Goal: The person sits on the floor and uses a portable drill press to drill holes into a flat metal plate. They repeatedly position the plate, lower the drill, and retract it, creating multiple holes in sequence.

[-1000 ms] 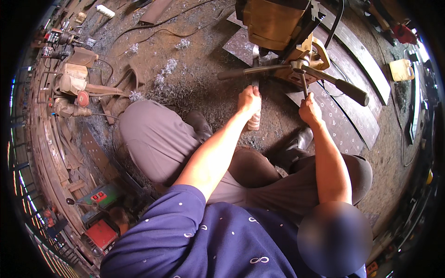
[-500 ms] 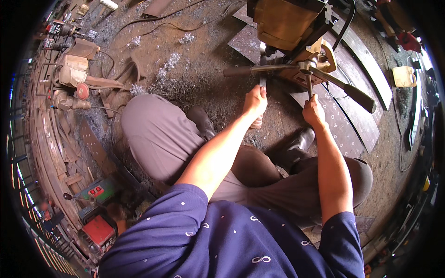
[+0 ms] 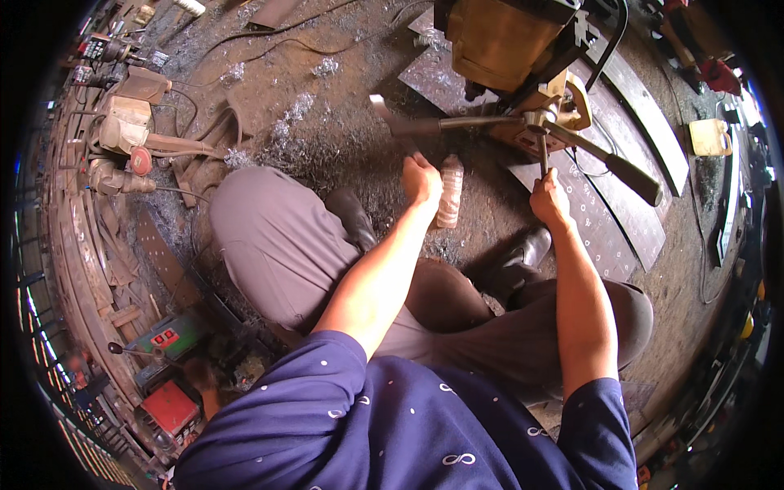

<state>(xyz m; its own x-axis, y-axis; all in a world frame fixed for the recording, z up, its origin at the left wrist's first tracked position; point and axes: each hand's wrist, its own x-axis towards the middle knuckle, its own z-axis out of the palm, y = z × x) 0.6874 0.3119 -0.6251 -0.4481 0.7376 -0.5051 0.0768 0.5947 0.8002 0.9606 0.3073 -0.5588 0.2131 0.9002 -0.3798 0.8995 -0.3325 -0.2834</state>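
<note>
My left hand (image 3: 421, 180) is closed around a long flat metal strip (image 3: 380, 109), whose pale end points up and left, smeared by motion. The strip passes by the dark grip of one feed-handle spoke on a yellow drill press (image 3: 494, 45). My right hand (image 3: 551, 198) grips another spoke of the feed handle (image 3: 544, 151), the one pointing toward me. Just right of my left hand, a clear plastic bottle (image 3: 450, 192) with brownish contents stands or leans on the ground; which one I cannot tell. The drill press rests on dark steel plates (image 3: 588, 212) with chalk marks.
My bent legs and dark boots (image 3: 523, 253) are close below the hands. Metal shavings (image 3: 296, 110) and cables litter the dirty floor. To the left lie power tools (image 3: 122, 126) and a red-topped machine (image 3: 170, 406). A pale yellow jug (image 3: 710, 137) stands at the right.
My left hand has moved left with the metal strip, which swung away from the drill press to point up-left. The bottle now shows fully. My right hand stays on the feed handle.
</note>
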